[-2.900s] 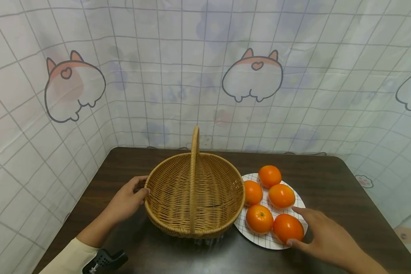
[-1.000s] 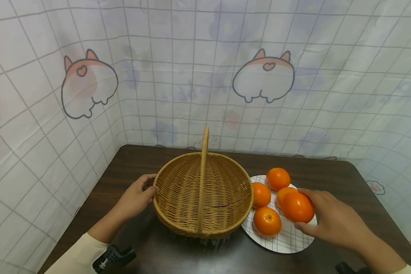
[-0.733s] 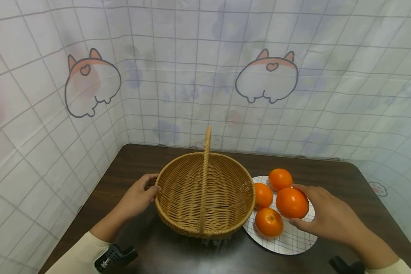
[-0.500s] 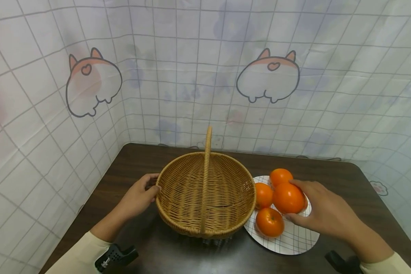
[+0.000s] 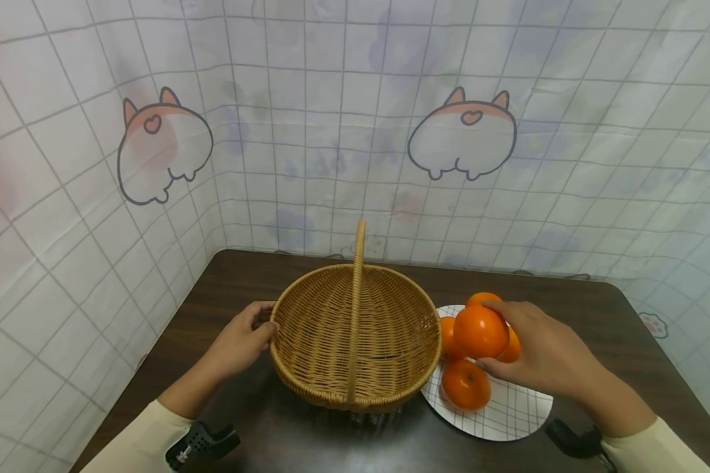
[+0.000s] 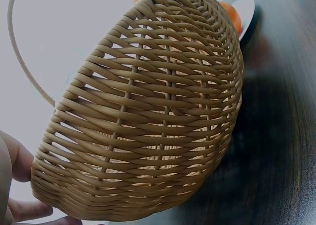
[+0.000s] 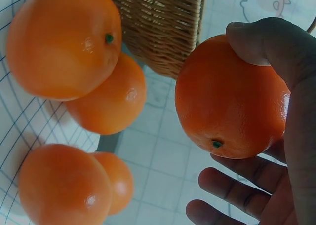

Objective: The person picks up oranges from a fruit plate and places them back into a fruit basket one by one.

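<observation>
My right hand [image 5: 547, 348] grips an orange [image 5: 481, 330] between thumb and fingers, above the plate. In the right wrist view the held orange [image 7: 229, 101] shows a small green stem end, with the thumb on one side and the other fingers partly spread. Several more oranges [image 5: 466, 385] lie on a round white plate [image 5: 509, 420] with a grid pattern. To the plate's left stands a wicker basket [image 5: 325, 328] with a tall arched handle; no fruit shows inside. My left hand [image 5: 242, 338] pinches its left rim, thumb over the edge, and the wicker side [image 6: 143, 111] fills the left wrist view.
A dark wood-grain table [image 5: 307, 440] carries everything. Behind it and along both sides hangs a white gridded curtain [image 5: 307, 131] printed with cartoon corgis. The basket's right rim overlaps the plate's left edge in the head view.
My right hand has taken the front-right orange from the plate, lifted it and carried it left and back over the other oranges. My left hand keeps holding the basket rim.
</observation>
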Tool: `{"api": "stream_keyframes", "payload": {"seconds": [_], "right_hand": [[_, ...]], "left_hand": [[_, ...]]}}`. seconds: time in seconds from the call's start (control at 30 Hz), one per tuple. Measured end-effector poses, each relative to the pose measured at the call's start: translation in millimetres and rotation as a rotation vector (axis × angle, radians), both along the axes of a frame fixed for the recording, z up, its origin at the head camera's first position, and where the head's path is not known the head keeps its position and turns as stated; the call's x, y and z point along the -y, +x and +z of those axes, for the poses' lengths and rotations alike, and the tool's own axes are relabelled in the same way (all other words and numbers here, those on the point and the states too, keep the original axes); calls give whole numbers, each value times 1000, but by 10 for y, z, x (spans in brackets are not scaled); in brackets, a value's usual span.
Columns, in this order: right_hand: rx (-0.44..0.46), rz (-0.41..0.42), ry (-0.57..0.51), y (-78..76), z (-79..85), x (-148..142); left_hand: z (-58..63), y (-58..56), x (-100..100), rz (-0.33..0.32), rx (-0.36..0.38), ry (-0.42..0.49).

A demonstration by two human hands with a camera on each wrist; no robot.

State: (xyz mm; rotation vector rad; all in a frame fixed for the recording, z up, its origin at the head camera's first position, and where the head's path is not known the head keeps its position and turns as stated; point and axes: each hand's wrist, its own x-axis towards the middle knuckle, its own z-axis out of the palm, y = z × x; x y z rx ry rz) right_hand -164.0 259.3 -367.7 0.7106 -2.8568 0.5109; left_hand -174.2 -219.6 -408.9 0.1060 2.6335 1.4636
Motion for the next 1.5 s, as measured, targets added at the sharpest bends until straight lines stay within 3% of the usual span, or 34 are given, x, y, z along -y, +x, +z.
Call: {"api": "stream_keyframes", "payload": {"seconds": [0.37, 0.7, 1.1, 1.5], "right_hand": [[-64, 37, 1, -51, 5, 141], [-35, 57, 7, -98, 21, 250], [-60, 95, -11, -156, 18, 394], [-44, 112, 11, -205, -27, 536]], "left_hand": [[-18, -17, 4, 5, -1, 9], [-4, 23, -7, -1, -4, 36], [24, 47, -19, 11, -8, 29], [-23, 29, -15, 18, -12, 17]]}}
